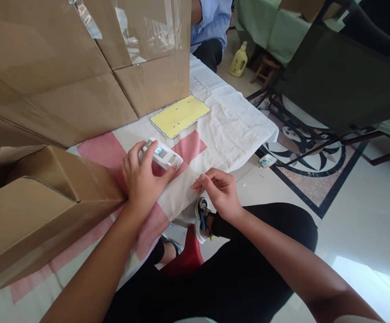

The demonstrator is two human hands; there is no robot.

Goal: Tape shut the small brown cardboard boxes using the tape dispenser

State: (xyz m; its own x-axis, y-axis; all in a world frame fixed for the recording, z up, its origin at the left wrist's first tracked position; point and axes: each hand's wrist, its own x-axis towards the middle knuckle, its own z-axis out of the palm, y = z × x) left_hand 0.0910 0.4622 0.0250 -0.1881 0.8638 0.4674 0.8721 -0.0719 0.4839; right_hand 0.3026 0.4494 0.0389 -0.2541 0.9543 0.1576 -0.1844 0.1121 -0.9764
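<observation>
My left hand [144,172] is closed around a small white device [163,154], thumb at its near end and fingers at its far end. The device rests on the cloth-covered table and has a shiny panel and a small dark patch on its upper face. Off the table's edge, my right hand [220,190] hovers with its fingers curled and the fingertips pinched together; whatever may be between them is too small to make out. Beyond the device lies a yellow card [183,115] with a scalloped blue border, flat on the cloth [225,130].
Large taped cardboard boxes [154,85] stand along the table's far left. An open carton [56,179] sits at near left. Past the table are a seated person [211,27], a yellow jug [239,60], a wooden stool [265,69] and a dark folding chair [343,80].
</observation>
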